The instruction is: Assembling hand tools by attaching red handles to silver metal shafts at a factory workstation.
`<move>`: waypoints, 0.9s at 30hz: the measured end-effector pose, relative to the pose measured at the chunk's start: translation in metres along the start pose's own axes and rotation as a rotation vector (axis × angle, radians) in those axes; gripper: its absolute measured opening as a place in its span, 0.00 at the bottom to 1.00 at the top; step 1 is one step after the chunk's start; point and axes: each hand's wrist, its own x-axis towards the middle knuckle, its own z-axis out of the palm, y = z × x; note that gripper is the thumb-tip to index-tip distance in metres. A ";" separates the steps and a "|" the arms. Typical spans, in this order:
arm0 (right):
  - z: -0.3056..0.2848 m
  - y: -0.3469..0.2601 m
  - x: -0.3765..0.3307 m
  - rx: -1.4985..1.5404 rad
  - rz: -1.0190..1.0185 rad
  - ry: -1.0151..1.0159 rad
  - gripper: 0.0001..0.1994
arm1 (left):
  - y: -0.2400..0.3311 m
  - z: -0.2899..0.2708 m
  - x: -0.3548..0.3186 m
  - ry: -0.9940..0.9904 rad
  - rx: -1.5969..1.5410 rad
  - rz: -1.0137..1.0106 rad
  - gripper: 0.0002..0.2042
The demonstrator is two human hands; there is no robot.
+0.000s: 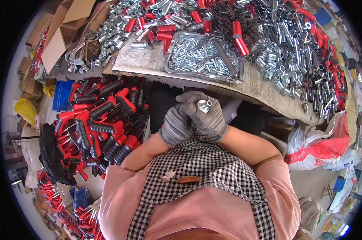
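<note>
My two hands, in grey striped gloves, are pressed together in front of the apron, just below the table's near edge. My right hand (pixel 211 125) is closed round a shiny silver metal piece (pixel 204 105); its round end with a narrow neck sticks out between the fingers. Touching it on the left, my left hand (pixel 175 127) is closed too, and what it holds is hidden. Nearest beyond the hands is a metal tray (pixel 240 76) of small silver pins, on the table (pixel 137 60). Red sleeves (pixel 237 29) and dark springs (pixel 225 20) lie around it.
To the left is a heap of red tools with black ribbed grips (pixel 105 108), beside a blue bin (pixel 62 96). Silver tubes (pixel 305 52) cover the table's right side. A white and red sack (pixel 319 144) stands at the right. Cardboard (pixel 65 28) is at the far left.
</note>
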 end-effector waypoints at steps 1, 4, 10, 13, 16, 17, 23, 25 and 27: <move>0.004 -0.001 -0.003 0.174 0.197 0.109 0.12 | 0.003 0.008 0.002 0.081 0.048 -0.081 0.23; -0.003 0.000 -0.003 0.283 0.293 0.123 0.16 | 0.002 0.006 0.010 0.068 0.046 -0.050 0.21; -0.044 0.005 0.016 -0.011 -0.100 -0.401 0.27 | -0.007 -0.034 0.025 -0.313 -0.547 -0.101 0.27; -0.046 0.001 0.025 -0.118 -0.164 -0.491 0.25 | 0.004 -0.030 0.029 -0.199 -0.171 0.104 0.32; -0.040 -0.006 0.026 -0.193 -0.188 -0.420 0.25 | -0.020 -0.023 0.031 -0.118 0.034 0.368 0.33; -0.038 -0.004 0.023 -0.193 -0.188 -0.424 0.25 | -0.016 -0.019 0.036 -0.008 0.046 0.424 0.28; -0.018 0.013 0.008 -0.278 -0.268 -0.079 0.25 | -0.039 0.003 0.007 -0.042 0.029 0.024 0.18; -0.022 0.007 0.010 -0.328 -0.232 -0.085 0.25 | -0.038 0.000 0.012 -0.096 -0.099 -0.023 0.20; -0.028 0.005 0.019 -0.266 -0.215 -0.257 0.27 | -0.021 -0.012 0.026 -0.085 -0.162 0.200 0.24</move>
